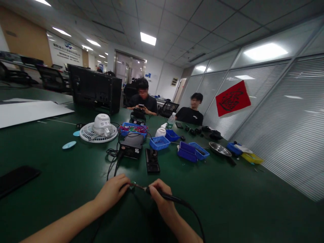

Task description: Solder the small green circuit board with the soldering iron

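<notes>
My right hand (pixel 164 197) grips a soldering iron (pixel 178 200) like a pen, and its cord runs down toward the lower right. The iron's metal tip points left to a small green piece (pixel 132 185), apparently a circuit board, on the table. At that piece's left side my left hand (pixel 113 189) is closed, thumb and fingers pinched together. What those fingertips hold is too small to make out. Just beyond both hands stands a black soldering iron stand (pixel 152 163). Left of the stand sits a black soldering station (pixel 131 145) with cables.
On the green table (pixel 227 202) are a white fan part (pixel 87 134), blue trays (pixel 160 143), a bottle (pixel 171 120), a metal dish (pixel 220 149) and a yellow tray (pixel 252 158). A dark flat object (pixel 19 179) lies left. Two people (pixel 144 99) sit across, one holding a phone.
</notes>
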`<state>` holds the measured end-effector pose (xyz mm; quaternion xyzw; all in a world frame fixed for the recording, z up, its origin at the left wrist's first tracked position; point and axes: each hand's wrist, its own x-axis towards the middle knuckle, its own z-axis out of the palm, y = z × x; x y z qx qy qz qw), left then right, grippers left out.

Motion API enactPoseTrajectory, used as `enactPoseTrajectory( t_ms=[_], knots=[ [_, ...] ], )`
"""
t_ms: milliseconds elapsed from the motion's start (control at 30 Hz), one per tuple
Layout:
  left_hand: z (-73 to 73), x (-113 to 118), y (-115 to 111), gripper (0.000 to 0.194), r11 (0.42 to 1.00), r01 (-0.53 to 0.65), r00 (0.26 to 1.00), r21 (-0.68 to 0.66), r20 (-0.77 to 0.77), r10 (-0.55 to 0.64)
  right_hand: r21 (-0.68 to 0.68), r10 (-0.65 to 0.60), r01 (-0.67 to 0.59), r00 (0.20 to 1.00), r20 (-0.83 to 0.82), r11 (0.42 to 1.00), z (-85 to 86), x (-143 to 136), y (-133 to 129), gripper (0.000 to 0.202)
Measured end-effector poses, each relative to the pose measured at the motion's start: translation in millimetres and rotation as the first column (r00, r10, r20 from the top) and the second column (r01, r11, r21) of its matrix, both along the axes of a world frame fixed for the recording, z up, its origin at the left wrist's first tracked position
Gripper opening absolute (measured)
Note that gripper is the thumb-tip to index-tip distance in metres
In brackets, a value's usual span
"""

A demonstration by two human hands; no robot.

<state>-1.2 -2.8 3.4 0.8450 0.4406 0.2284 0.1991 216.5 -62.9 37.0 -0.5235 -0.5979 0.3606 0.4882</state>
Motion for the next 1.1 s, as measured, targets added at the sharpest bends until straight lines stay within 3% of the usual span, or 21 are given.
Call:
enactPoseTrajectory(
  t_ms=[300,533,900,1100],
  knots=[
    [6.3,1,-2,0.020,1.000,0.003,1.000,-0.006,-0.023,-0.003,-0.074,-0.005,0.000,0.998,-0.068,0.997,-2.3,4,4,0.021],
    [7.1,2,-2,0.019,1.000,-0.017,0.999,-0.014,-0.029,0.016,0.009,-0.020,0.020,1.000,-0.020,1.000,-2.2,8,1,0.021],
    [4.3,3,-3,0.017,0.999,-0.024,1.000,-0.023,0.006,0.024,-0.023,-0.007,0.007,1.000,0.010,1.000,0.3,3,-1,0.019],
    [4.0,2,-3,0.018,1.000,-0.024,1.000,-0.019,0.008,0.024,0.053,-0.016,0.010,0.994,0.104,0.999,4.3,-1,-6,0.019]
  ],
)
